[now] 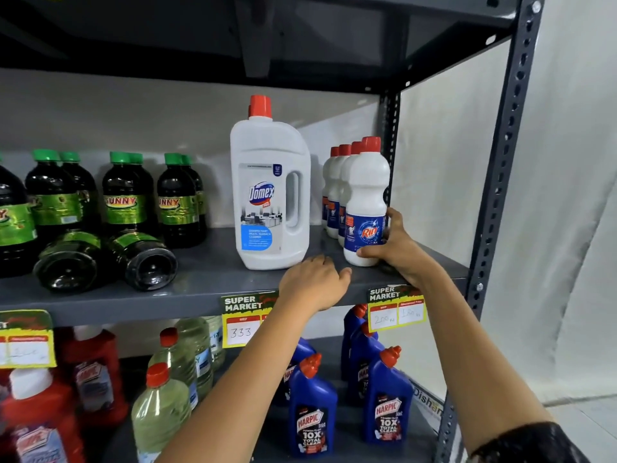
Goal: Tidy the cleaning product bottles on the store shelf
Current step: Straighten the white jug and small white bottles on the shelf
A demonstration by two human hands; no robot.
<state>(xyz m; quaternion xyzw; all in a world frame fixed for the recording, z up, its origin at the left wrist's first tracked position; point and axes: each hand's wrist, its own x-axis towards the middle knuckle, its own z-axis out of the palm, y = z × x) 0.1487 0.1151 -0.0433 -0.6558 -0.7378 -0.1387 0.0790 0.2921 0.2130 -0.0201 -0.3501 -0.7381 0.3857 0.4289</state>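
Note:
On the grey shelf (207, 279) stands a big white Domex jug (270, 192) with a red cap. To its right is a row of white Rin bottles; my right hand (394, 248) is wrapped around the base of the front Rin bottle (365, 208), which is upright. My left hand (314, 284) rests palm down on the shelf edge just in front of the jug, fingers together, holding nothing. Dark Sunny bottles (125, 195) with green caps fill the left side, and two of them (103, 259) lie on their sides at the front.
The shelf's metal upright (500, 182) stands close to the right of the Rin row. Price tags (395, 312) hang from the shelf edge. Below are blue Harpic bottles (312, 409), pale green bottles (167, 399) and red bottles (36, 426).

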